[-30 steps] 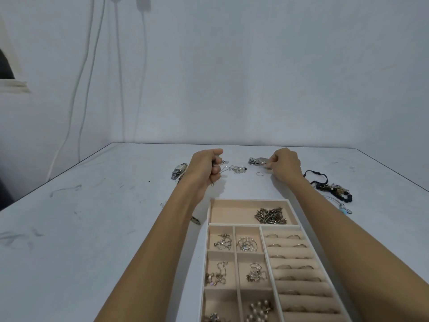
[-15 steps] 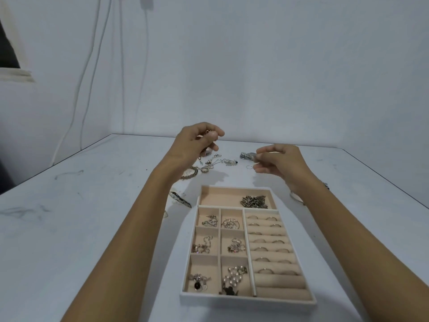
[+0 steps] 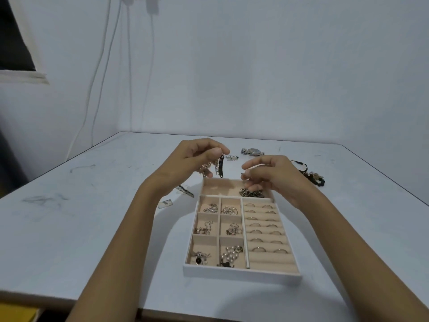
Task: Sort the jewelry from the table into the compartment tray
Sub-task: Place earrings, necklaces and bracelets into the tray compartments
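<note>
The left hand (image 3: 197,159) is raised above the surface (image 3: 92,228), its grip pinched narrow on a bracelet (image 3: 220,167) with a dark curved plate and a bit of chain, and a bunch of thinner chains (image 3: 205,169) hangs from the same fingers just below the thumb. The right hand (image 3: 274,175) sits beside it, level with it and apart from it, fingers curled loosely toward the thumb; something small may be between the tips, but I cannot tell whether this grip holds anything. Directly under the right hand's grip lies the long far compartment of the tray (image 3: 241,273), with a heap of dark metal pieces (image 3: 251,193) in its right half. Nearer than both grips, the tray's left side has six small square compartments with tangled chains and earrings, among them a string of pearls (image 3: 231,254) in the nearest row, and its right side has padded rolls with rings (image 3: 257,248) slotted in. Beyond the grips, loose on the surface, are a wristwatch (image 3: 253,151) and a small silver pendant (image 3: 232,157). To the right of the right hand lies a cluster of dark beaded bracelets (image 3: 311,175). Below the left hand's grip, beside the tray's far left corner, lie two small pale pieces (image 3: 184,190).
</note>
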Tool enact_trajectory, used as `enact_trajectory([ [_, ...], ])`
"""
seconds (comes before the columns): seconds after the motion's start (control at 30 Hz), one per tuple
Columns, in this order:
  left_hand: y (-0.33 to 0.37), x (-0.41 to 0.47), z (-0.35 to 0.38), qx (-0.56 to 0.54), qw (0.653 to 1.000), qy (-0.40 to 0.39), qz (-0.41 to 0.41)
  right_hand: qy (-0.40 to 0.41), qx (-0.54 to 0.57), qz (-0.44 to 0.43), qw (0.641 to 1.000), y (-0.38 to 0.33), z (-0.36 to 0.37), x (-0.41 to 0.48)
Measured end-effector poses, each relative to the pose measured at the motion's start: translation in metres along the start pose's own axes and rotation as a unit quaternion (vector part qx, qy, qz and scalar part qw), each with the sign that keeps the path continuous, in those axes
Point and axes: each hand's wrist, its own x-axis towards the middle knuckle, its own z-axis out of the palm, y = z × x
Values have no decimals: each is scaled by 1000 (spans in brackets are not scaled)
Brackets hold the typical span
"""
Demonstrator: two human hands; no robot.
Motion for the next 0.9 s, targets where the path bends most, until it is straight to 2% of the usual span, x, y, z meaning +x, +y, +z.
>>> enact_trajectory([
  [0.17, 3, -14, -2, 10, 999, -37, -12, -10, -36, -16, 999, -2, 1, -2],
  [0.43, 5, -33, -8, -49, 993, -95, -43, -5, -44, -27, 999, -3, -1, -3],
  [0.67, 2, -33, -8, -47, 993, -94, -54, -8, -60, -20, 998, -3, 1, -4],
  [0.9, -1, -30, -9, -75, 995, -58, -44, -9, -67, -18, 998, -3, 1, -5],
])
